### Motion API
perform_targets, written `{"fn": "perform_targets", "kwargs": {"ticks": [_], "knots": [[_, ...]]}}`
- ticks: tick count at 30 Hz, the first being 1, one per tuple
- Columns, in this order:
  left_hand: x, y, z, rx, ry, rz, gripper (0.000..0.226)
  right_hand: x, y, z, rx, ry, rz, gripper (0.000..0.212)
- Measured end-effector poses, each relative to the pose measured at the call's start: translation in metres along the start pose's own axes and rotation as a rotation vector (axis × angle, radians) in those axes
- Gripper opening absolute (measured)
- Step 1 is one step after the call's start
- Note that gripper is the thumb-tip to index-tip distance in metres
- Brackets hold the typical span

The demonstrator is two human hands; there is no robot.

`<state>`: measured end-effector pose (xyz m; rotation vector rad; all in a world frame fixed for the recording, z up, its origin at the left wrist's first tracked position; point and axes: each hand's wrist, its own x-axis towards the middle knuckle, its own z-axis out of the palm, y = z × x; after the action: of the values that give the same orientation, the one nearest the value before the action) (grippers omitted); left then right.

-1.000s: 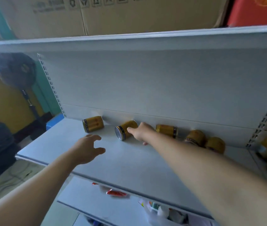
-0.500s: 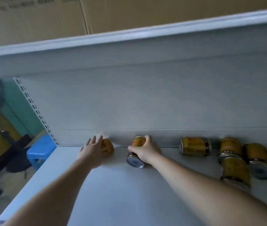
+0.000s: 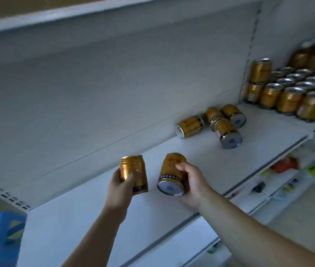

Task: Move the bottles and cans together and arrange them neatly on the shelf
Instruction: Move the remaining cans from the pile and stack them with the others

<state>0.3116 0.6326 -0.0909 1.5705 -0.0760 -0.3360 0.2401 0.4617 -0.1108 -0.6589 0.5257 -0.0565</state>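
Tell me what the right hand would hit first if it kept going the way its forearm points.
Probably nothing on the shelf: the right hand and its gold can head for the bare back panel. The four fallen cans lie off right; depth is unclear.

Single head view looks forward and down, close over the shelf; tilted.

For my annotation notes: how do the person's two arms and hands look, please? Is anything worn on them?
Both forearms are bare as far as the picture shows: no sleeve reaches into view. The left hand and the right hand wear no gloves. I see no watch, bracelet or ring, though the picture is a little blurred, so a thin ring could escape notice.
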Motion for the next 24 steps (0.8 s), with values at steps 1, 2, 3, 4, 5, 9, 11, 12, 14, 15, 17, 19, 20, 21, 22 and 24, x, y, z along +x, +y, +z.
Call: {"fn": "perform_targets", "kwargs": {"ticks": [1, 2, 3, 4, 5, 9, 11, 12, 14, 15, 17, 19, 20, 21, 22, 24], "knots": [[-0.007, -0.001, 0.013, -0.148, -0.091, -0.059, 0.036, -0.011, -0.004, -0.01, 0.147, -0.004, 0.012, 0.044], [-0.014, -0.002, 0.027, -0.259, -0.187, -0.122, 0.041, -0.021, -0.008, -0.021, 0.239, 0.022, -0.02, 0.039], [-0.02, -0.003, 0.041, -0.335, -0.276, -0.179, 0.049, -0.03, -0.013, -0.034, 0.286, 0.066, -0.061, 0.038], [-0.027, -0.002, 0.054, -0.379, -0.358, -0.226, 0.058, -0.041, -0.02, -0.046, 0.304, 0.105, -0.1, 0.044], [-0.033, -0.002, 0.068, -0.402, -0.428, -0.268, 0.065, -0.053, -0.027, -0.057, 0.314, 0.142, -0.131, 0.054], [-0.059, 0.0, 0.128, -0.412, -0.578, -0.411, 0.07, -0.099, -0.059, -0.099, 0.366, 0.242, -0.204, 0.079], [-0.069, 0.001, 0.161, -0.399, -0.619, -0.437, 0.071, -0.123, -0.077, -0.121, 0.403, 0.278, -0.265, 0.086], [-0.074, 0.002, 0.179, -0.391, -0.648, -0.431, 0.071, -0.134, -0.088, -0.132, 0.421, 0.299, -0.302, 0.087], [-0.082, 0.006, 0.219, -0.387, -0.707, -0.43, 0.068, -0.157, -0.116, -0.155, 0.436, 0.323, -0.382, 0.084], [-0.086, 0.009, 0.241, -0.393, -0.721, -0.44, 0.068, -0.168, -0.133, -0.167, 0.434, 0.336, -0.419, 0.082], [-0.096, 0.017, 0.288, -0.413, -0.711, -0.454, 0.068, -0.191, -0.17, -0.19, 0.403, 0.371, -0.497, 0.082], [-0.107, 0.027, 0.338, -0.43, -0.723, -0.435, 0.062, -0.214, -0.208, -0.212, 0.366, 0.379, -0.568, 0.083], [-0.114, 0.032, 0.362, -0.436, -0.736, -0.427, 0.059, -0.225, -0.227, -0.222, 0.362, 0.376, -0.594, 0.08], [-0.119, 0.037, 0.385, -0.438, -0.747, -0.419, 0.056, -0.235, -0.246, -0.232, 0.36, 0.372, -0.616, 0.075], [-0.124, 0.041, 0.406, -0.439, -0.758, -0.409, 0.055, -0.245, -0.264, -0.242, 0.356, 0.365, -0.64, 0.07], [-0.131, 0.047, 0.445, -0.441, -0.768, -0.393, 0.052, -0.261, -0.295, -0.259, 0.34, 0.358, -0.675, 0.067]]}}
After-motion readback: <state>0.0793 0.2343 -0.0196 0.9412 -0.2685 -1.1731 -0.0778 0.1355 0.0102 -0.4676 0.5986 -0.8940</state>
